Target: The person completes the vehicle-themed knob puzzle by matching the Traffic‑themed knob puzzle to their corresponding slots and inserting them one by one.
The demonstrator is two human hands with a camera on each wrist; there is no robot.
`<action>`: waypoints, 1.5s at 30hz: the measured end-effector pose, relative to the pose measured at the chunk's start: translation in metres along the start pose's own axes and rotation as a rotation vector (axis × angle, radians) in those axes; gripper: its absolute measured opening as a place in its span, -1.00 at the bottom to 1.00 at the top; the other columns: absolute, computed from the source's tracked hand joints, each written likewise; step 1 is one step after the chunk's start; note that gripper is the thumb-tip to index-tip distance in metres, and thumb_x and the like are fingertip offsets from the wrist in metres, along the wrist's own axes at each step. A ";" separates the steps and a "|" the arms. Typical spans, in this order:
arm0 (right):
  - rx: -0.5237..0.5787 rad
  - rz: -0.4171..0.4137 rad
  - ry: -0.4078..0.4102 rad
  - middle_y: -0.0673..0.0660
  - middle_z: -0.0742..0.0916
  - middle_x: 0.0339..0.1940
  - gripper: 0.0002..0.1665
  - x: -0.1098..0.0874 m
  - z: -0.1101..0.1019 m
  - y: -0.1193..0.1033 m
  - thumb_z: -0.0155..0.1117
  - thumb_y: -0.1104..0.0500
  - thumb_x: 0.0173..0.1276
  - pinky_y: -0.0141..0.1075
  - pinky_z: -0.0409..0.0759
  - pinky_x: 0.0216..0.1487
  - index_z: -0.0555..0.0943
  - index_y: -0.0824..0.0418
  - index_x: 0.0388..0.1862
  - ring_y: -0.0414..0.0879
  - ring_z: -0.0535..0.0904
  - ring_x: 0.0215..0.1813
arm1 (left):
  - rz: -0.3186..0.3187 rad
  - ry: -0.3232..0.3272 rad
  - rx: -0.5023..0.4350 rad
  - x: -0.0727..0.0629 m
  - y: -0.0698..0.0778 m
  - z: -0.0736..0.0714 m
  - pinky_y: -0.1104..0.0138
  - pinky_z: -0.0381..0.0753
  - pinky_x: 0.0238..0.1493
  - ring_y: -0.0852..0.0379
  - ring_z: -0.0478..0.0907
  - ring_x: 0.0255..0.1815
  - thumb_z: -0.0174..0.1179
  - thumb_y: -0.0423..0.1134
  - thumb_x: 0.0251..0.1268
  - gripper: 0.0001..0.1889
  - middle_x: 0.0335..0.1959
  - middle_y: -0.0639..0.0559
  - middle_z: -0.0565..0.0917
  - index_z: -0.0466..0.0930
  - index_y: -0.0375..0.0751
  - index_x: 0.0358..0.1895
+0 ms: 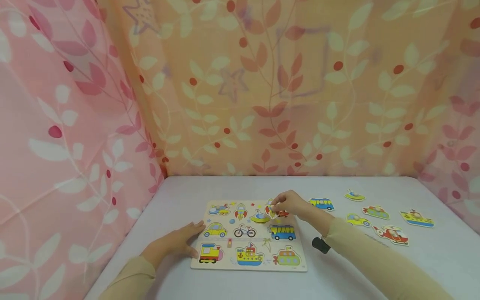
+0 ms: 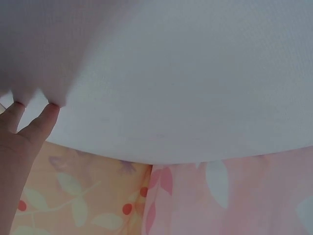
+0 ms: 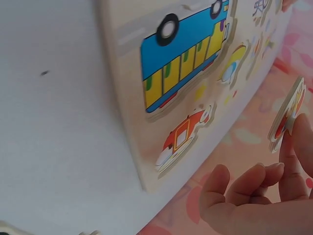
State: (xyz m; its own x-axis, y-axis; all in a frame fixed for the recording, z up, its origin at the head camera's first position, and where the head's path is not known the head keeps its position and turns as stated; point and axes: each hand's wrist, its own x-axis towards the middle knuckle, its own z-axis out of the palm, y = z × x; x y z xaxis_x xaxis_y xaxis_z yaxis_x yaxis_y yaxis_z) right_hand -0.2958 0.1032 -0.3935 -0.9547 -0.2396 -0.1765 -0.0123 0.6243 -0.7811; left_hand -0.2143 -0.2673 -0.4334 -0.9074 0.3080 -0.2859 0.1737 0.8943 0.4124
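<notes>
My right hand pinches a small wooden rocket puzzle piece between thumb and fingers. The piece is held up over the board's upper right, overlapping the helicopter picture in the head view. Below it lies the wooden peg puzzle board, printed with vehicles such as a bus, car, bicycle and train. An airplane piece with a knob sits at the board's upper left. My left hand rests at the board's left edge, fingers extended; in the left wrist view fingertips show at the far left.
Loose pieces lie on the white table to the right: a bus, a flying saucer, a submarine, a yellow car, a helicopter and a ship. A patterned curtain stands behind the table.
</notes>
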 end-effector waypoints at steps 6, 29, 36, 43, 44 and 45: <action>0.025 -0.006 0.004 0.08 0.69 -0.30 -0.84 0.006 0.009 -0.010 0.39 0.19 0.28 -0.13 0.49 -0.07 0.71 0.23 -0.19 0.01 0.49 -0.11 | -0.015 -0.015 0.008 0.000 0.002 -0.002 -0.24 0.04 0.37 -0.22 -0.04 0.53 0.50 -0.06 -0.06 -0.05 0.53 -0.02 0.16 0.25 -0.09 0.47; 0.135 -0.001 0.009 0.09 0.70 -0.49 -0.88 0.026 0.044 -0.021 0.37 0.27 0.28 -0.37 0.30 -0.55 0.70 0.32 -0.26 -0.13 0.35 -0.57 | -0.037 -0.007 0.010 0.001 0.002 0.001 -0.30 -0.02 0.36 -0.17 -0.09 0.55 0.50 -0.02 -0.07 -0.03 0.54 0.03 0.12 0.22 -0.07 0.49; 0.232 0.013 -0.022 0.14 0.70 -0.36 -0.90 0.034 0.055 -0.024 0.32 0.33 0.31 -0.37 0.53 -0.32 0.66 0.36 -0.23 -0.09 0.56 -0.31 | -0.020 -0.011 -0.001 0.000 0.000 0.001 -0.25 0.01 0.38 -0.19 -0.07 0.54 0.49 -0.05 -0.04 -0.06 0.54 0.01 0.14 0.24 -0.10 0.48; 0.262 -0.018 -0.019 0.13 0.67 -0.46 -0.94 0.040 0.066 -0.024 0.33 0.39 0.26 -0.28 0.60 -0.27 0.65 0.41 -0.30 -0.12 0.55 -0.41 | -0.003 -0.005 -0.006 -0.002 0.000 0.001 -0.27 0.00 0.37 -0.20 -0.06 0.54 0.49 -0.05 -0.04 -0.06 0.54 0.00 0.14 0.24 -0.11 0.47; 0.251 -0.029 -0.010 0.13 0.67 -0.49 -0.93 0.041 0.067 -0.024 0.34 0.40 0.25 -0.28 0.60 -0.29 0.66 0.43 -0.31 -0.13 0.55 -0.44 | 0.004 -0.004 -0.005 -0.002 0.000 0.000 -0.26 0.01 0.37 -0.20 -0.06 0.54 0.48 -0.05 -0.03 -0.07 0.53 0.00 0.14 0.24 -0.11 0.47; 0.239 -0.030 -0.004 0.12 0.67 -0.51 -0.93 0.042 0.068 -0.025 0.35 0.40 0.24 -0.29 0.60 -0.31 0.66 0.43 -0.31 -0.13 0.55 -0.45 | 0.010 -0.002 -0.003 -0.002 0.000 0.000 -0.25 0.02 0.38 -0.21 -0.06 0.54 0.48 -0.05 -0.03 -0.07 0.53 -0.01 0.15 0.24 -0.12 0.47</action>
State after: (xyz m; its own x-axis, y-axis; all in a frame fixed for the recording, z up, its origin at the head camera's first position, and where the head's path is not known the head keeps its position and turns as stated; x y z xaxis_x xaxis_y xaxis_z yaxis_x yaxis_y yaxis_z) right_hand -0.3154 0.0270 -0.4222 -0.9537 -0.2590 -0.1528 0.0303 0.4227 -0.9058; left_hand -0.2126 -0.2676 -0.4331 -0.9049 0.3176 -0.2833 0.1818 0.8903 0.4174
